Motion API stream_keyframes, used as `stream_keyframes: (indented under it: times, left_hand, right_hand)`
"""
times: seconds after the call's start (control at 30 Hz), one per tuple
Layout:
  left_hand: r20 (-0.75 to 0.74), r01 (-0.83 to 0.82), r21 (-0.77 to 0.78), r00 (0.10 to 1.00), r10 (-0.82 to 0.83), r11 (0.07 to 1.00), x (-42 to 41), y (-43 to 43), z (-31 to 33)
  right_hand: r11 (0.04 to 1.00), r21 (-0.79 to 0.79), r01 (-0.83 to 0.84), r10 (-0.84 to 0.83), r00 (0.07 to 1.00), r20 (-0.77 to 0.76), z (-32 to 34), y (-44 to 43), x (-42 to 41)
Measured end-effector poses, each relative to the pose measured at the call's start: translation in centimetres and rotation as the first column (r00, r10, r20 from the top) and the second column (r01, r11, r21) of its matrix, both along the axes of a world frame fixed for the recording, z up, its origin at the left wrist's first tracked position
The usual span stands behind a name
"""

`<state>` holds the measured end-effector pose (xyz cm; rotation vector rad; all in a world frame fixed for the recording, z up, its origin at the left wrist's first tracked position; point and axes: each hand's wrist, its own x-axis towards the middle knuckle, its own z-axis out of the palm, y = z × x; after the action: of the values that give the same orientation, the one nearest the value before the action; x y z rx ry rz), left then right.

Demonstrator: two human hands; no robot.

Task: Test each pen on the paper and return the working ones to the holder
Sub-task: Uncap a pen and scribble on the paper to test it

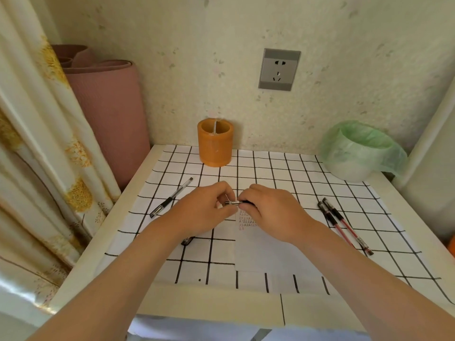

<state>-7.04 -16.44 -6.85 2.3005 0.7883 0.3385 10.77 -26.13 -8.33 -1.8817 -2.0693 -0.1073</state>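
My left hand [205,207] and my right hand [270,210] meet over the middle of the table, both pinching one black pen [237,203]. Its clear cap end shows between the fingertips; the rest is hidden in my right hand. Below them lies the white test paper [261,247] with small red scribbles. An orange pen holder [215,142] stands at the back with one pen inside. A black pen [172,197] lies to the left. Two red pens [343,225] lie to the right. Another dark pen [187,240] peeks out under my left wrist.
The table wears a white cloth with a black grid [283,173]. A small bin lined with a green bag [359,151] sits at the back right. A rolled pink mat [108,107] and a curtain [37,143] stand on the left. A wall socket [279,69] is behind.
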Motion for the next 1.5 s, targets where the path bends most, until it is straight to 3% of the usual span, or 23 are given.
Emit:
stream_keyframes:
  times: [0.1, 0.33, 0.47, 0.67, 0.8, 0.9, 1.0, 1.1, 1.17, 1.3, 1.5]
  left_hand:
    - [-0.016, -0.004, 0.074, 1.0, 0.005, 0.997, 0.1, 0.0, -0.4]
    - [-0.001, 0.004, 0.079, 1.0, -0.004, 0.997, 0.4, 0.3, -1.1]
    - [0.033, 0.013, 0.088, 0.999, -0.016, 0.996, 0.4, 0.2, -1.3]
    - [0.003, 0.007, 0.076, 1.0, -0.008, 0.997, 0.2, 0.3, -0.6]
    - [0.016, 0.009, 0.082, 1.0, -0.01, 0.997, 0.1, 0.7, 0.0]
    - [-0.075, 0.0, 0.169, 0.997, 0.013, 0.986, -0.1, 1.1, -0.2]
    - [-0.151, -0.018, 0.219, 0.987, 0.052, 0.976, -0.5, 1.5, -0.7]
    - [-0.163, 0.022, 0.23, 0.986, 0.017, 0.973, -0.5, 1.5, -0.6]
    - [-0.192, 0.083, 0.242, 0.981, -0.036, 0.967, -0.4, 1.1, -0.6]
    - [-0.241, 0.17, 0.209, 0.963, -0.118, 0.963, -0.1, 0.6, -1.4]
    - [-0.27, 0.237, 0.25, 0.948, -0.168, 0.939, 0.1, 0.3, -2.0]
  right_hand:
    - [1.0, -0.025, -0.008, 0.008, 1.0, -0.019, -0.2, -0.2, 0.0]
    - [0.993, -0.12, -0.011, 0.003, 0.998, -0.071, 0.0, -0.2, -0.2]
    - [0.998, -0.055, 0.012, -0.011, 1.0, 0.021, -0.4, -0.2, -0.2]
    - [0.999, -0.038, 0.038, -0.037, 0.999, 0.023, -0.4, -0.3, -0.2]
    - [0.995, -0.079, 0.059, -0.064, 0.996, -0.067, 0.0, -0.2, 0.0]
    - [0.98, -0.199, 0.02, -0.066, 0.972, -0.226, -0.1, -0.5, 0.7]
    - [0.971, -0.239, 0.029, -0.16, 0.821, -0.549, -0.2, -1.2, 1.5]
    - [0.966, -0.255, 0.047, -0.249, 0.44, -0.863, -0.1, -1.4, 1.8]
    - [0.964, -0.262, 0.031, -0.26, 0.292, -0.92, -0.1, -1.3, 1.9]
    - [0.963, -0.261, 0.063, -0.267, 0.33, -0.905, -0.9, -1.3, 1.4]
    - [0.954, -0.249, 0.166, -0.284, 0.247, -0.926, -1.8, -1.3, -0.3]
